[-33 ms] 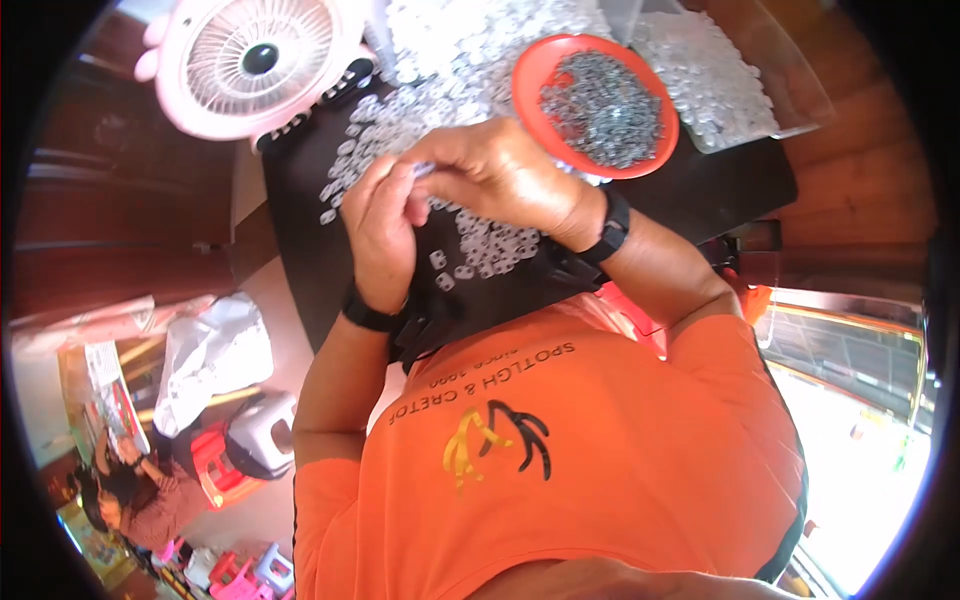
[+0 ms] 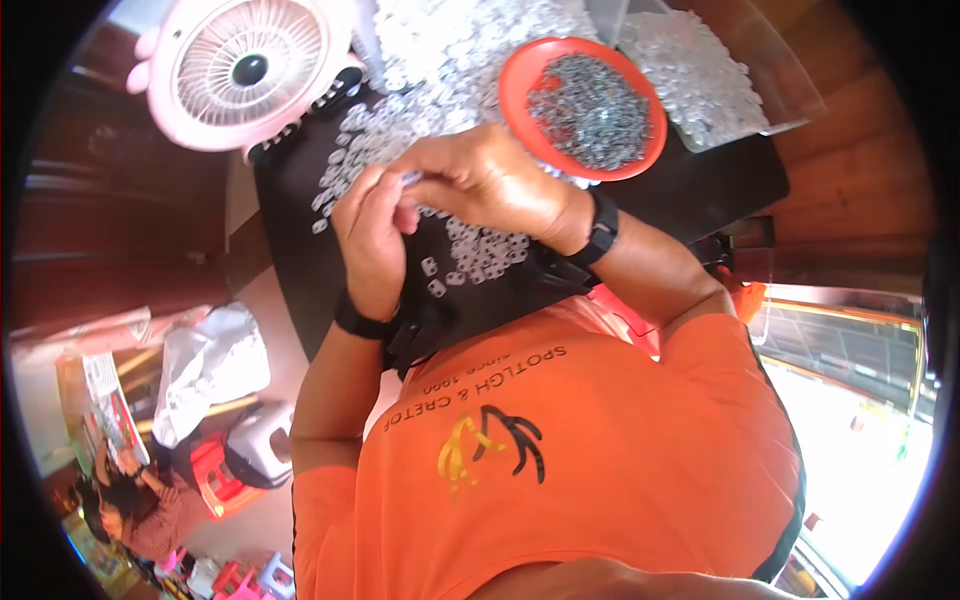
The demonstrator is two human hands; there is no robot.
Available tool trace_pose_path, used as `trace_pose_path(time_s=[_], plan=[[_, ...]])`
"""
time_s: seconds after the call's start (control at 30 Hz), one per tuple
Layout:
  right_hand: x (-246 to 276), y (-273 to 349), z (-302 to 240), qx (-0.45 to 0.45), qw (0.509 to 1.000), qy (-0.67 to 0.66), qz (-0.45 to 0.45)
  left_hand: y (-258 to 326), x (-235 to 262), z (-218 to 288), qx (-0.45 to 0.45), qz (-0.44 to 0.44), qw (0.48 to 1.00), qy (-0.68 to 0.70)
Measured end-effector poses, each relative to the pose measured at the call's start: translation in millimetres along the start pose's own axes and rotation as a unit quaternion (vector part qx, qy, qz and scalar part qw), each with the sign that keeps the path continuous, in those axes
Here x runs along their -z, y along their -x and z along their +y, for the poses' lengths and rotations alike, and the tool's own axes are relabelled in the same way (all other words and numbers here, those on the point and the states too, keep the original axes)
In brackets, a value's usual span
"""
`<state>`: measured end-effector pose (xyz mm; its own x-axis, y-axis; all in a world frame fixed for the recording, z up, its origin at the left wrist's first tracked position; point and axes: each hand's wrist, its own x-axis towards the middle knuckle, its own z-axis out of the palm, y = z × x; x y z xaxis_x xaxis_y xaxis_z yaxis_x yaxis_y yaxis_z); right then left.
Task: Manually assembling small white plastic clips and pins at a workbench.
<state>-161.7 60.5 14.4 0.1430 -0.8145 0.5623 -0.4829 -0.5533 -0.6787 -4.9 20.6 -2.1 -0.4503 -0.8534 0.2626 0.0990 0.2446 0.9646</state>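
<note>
Over the black tabletop [image 2: 300, 260], my left hand [image 2: 372, 245] and my right hand [image 2: 500, 190] meet at their fingertips. Between the pinched fingers sits a small whitish plastic piece [image 2: 411, 178], mostly covered by them. Beneath and beyond my hands, many small white plastic pieces with dark holes [image 2: 485, 250] lie loose. They thicken into a large white heap [image 2: 470, 50] at the far side. Just right of my right hand, an orange-red plate [image 2: 515, 85] holds a pile of thin grey metal pins or nails [image 2: 590, 115]; their exact kind is too small to tell.
A pink-rimmed fan [image 2: 250, 70] stands at the far left of the table. At the far right, a clear plastic tub [image 2: 795, 100] contains more white pieces. Left below the table are stools [image 2: 262, 445] and a white bag [image 2: 210, 365]. Another person [image 2: 150, 510] sits farther off.
The view has shifted slightly, so the table things sit a little farther left in the picture. My hands keep the same pinch on the small piece.
</note>
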Motion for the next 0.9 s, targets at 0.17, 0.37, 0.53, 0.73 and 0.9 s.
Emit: trace_pose_path(time_s=[0.17,0.37,0.53,0.73,0.9], plan=[[-2.5,1.7,-1.1,0.006,0.999,0.034,0.018,1.0,-0.7,-6.3,0.005,0.004,1.0,0.006],[-4.2,2.9,1.9,0.015,0.998,0.062,0.012,0.2,-0.7,-7.4,-0.001,0.008,1.0,0.0],[-5.6,-1.3,2.4,-0.003,0.997,0.077,0.007,-5.5,-3.3,-14.9,0.02,0.027,0.998,0.052],[-7.3,0.0,2.8,0.008,0.991,0.134,0.005,-8.3,-1.7,-20.6,0.053,0.032,0.995,0.08],[-11.7,2.3,9.3,-0.015,0.985,0.169,-0.022,-9.3,-0.4,-23.8,0.084,0.006,0.994,0.072]])
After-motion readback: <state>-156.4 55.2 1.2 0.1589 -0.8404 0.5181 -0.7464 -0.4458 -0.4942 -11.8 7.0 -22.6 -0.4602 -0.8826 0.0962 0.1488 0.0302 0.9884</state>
